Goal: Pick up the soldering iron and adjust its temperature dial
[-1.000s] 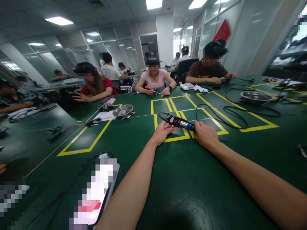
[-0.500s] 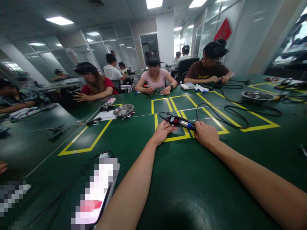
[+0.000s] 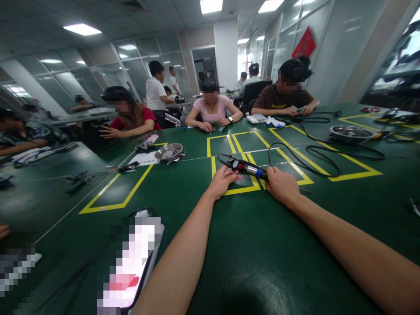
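Observation:
My right hand [image 3: 282, 183] is closed around the black rear end of a corded electric screwdriver [image 3: 254, 170], which has a silver and blue barrel. Its black cord [image 3: 269, 152] rises beside that hand and loops off to the right. At the screwdriver's front end, a small black part with red pieces [image 3: 236, 165] sits above my left hand [image 3: 223, 180]. The fingers of that hand are closed on its underside, partly hidden. A thin black cable [image 3: 222, 155] curves out of the part on the left. Where the screwdriver's tip meets the part is too small to make out.
A metal bowl [image 3: 168, 151] stands left of centre, another metal bowl [image 3: 351, 132] at the right. Yellow tape rectangles mark the green table [image 3: 249, 245]. A phone [image 3: 138, 258] lies near my left forearm. Several people sit around the table. A thin rod [image 3: 306, 191] lies beyond my right hand.
My hands, the screwdriver and the black part have hardly moved. Across the table, a person's red-handled screwdriver is no longer visible, and a person in white behind has stood up.

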Available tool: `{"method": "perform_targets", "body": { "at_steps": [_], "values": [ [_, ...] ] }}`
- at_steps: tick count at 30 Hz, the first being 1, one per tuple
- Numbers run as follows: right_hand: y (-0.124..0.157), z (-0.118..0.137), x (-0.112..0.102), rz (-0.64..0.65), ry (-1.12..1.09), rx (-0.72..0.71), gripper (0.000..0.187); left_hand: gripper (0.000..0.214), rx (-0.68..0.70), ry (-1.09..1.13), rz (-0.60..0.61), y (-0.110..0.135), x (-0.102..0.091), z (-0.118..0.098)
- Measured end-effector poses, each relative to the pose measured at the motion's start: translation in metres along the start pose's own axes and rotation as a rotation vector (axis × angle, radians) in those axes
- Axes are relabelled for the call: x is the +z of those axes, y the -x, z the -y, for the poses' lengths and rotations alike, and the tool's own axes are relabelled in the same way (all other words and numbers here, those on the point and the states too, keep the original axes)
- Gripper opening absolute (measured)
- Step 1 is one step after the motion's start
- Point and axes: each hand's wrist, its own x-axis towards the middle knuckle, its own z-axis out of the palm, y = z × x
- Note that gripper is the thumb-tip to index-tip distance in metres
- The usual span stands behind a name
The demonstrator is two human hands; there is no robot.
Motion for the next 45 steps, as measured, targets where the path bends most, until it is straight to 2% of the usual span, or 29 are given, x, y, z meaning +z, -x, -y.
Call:
{"method": "perform_targets", "body": {
  "at_steps": [6, 26, 37, 45],
  "values": [
    [-0.0001, -0.0001, 0.0019, 0.012, -0.009, 0.000, 0.025, 0.056, 0.020, -0.011, -0.022, -0.0004, 0.0001, 0.0029],
    [0.0010, 0.0000, 0.0000, -0.019, 0.004, -0.035, 0.021, 0.050, 0.041, -0.016, -0.052, -0.0027, -0.0017, 0.0063],
    [0.0010, 0.0009, 0.0018, -0.016, 0.008, -0.048, 0.021, 0.044, 0.013, -0.038, -0.091, 0.0001, 0.0032, -0.0004],
    [0.0015, 0.0006, 0.0014, -0.025, -0.003, -0.068, 0.022, 0.048, 0.023, -0.029, -0.095, -0.0009, 0.0017, -0.0004]
  ]
}}
